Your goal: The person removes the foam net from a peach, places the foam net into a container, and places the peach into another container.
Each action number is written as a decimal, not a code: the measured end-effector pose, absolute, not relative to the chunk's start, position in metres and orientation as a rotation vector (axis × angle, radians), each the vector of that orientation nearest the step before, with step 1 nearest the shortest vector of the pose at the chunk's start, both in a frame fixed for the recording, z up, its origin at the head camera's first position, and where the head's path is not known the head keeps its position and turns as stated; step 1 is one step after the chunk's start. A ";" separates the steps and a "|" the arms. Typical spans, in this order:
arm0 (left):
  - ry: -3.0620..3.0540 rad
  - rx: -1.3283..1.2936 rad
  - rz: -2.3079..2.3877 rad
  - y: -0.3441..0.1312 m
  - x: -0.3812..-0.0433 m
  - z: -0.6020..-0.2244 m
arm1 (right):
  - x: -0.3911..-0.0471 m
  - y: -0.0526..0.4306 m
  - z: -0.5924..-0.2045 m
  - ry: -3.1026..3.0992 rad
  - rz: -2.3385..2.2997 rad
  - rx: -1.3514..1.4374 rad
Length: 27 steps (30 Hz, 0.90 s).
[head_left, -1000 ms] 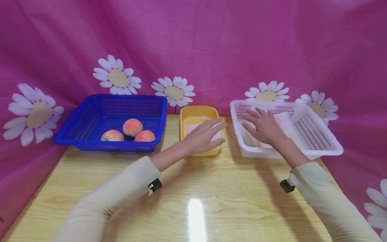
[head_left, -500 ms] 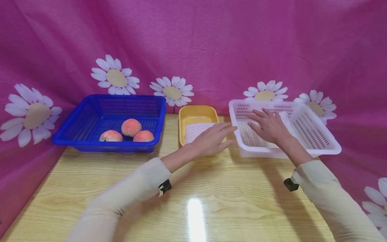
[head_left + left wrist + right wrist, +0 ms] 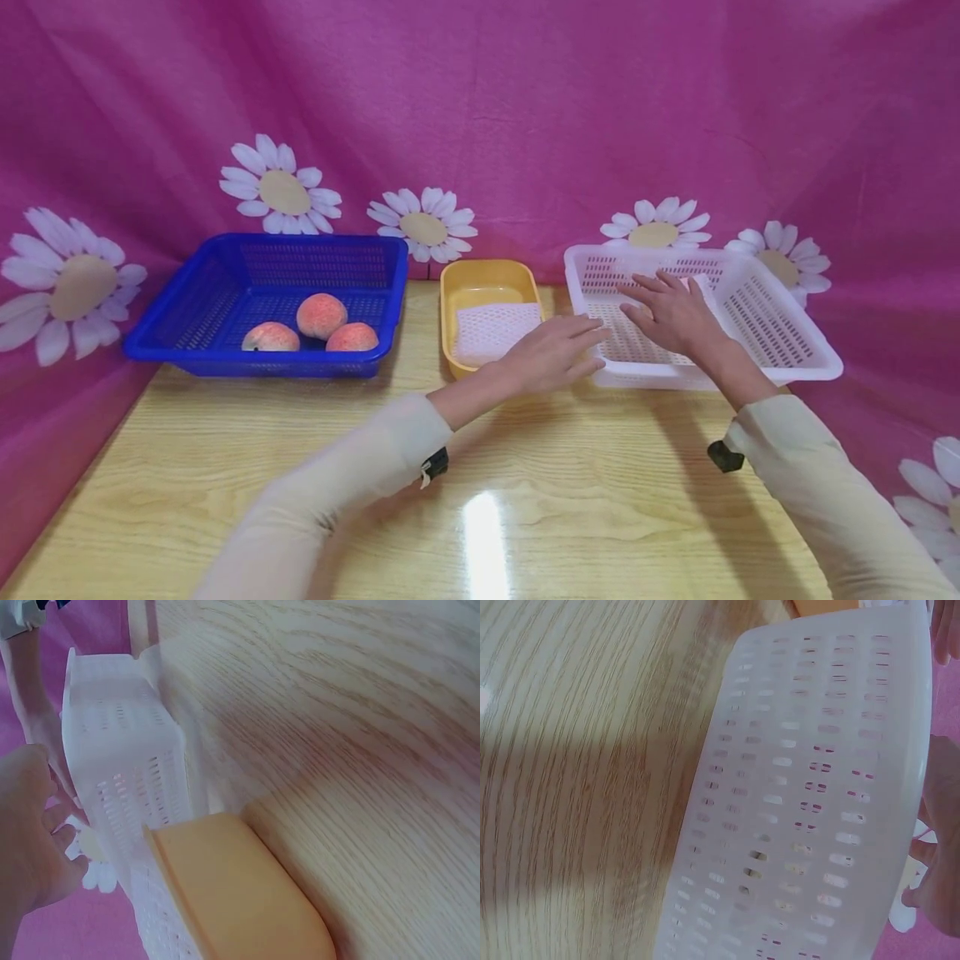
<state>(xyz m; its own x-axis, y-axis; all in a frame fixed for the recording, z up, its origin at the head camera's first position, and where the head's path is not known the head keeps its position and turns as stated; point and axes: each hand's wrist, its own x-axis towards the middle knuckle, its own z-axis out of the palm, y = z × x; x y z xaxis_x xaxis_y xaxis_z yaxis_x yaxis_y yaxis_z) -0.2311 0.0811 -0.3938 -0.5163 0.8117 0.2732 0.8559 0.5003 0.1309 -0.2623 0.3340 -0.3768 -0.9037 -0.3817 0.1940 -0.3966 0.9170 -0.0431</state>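
My left hand hovers with fingers spread between the yellow box and the white basket, palm down and holding nothing. A white foam fruit net lies in the yellow box, partly overlapped by that hand in the head view. Fingers extended, my right hand is over the white basket. Behind its fingers shows part of another whitish foam net in the basket; the rest is hidden. The right wrist view shows mostly the basket's slotted wall, with the right hand beyond its rim.
A blue basket holding three peaches stands at the left on the wooden table. A pink flowered cloth hangs right behind the containers. Both sleeves carry a small black device near the cuff.
My left hand has moved right from over the yellow box toward the white basket, uncovering the foam net. My right hand has shifted slightly right over the basket, covering more of its net.
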 end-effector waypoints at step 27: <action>-2.694 -1.447 -0.143 0.115 -0.232 -0.401 | -0.270 0.356 -0.378 -2.887 0.069 0.680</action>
<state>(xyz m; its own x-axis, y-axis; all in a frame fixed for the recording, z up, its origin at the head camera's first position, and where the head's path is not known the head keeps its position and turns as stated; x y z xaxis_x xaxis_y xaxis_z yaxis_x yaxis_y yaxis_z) -0.2319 0.1151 -0.4013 -0.5505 0.8269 0.1148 0.8344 0.5494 0.0441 -0.2696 0.3558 -0.3776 -0.8807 -0.4384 0.1795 -0.4464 0.8948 -0.0049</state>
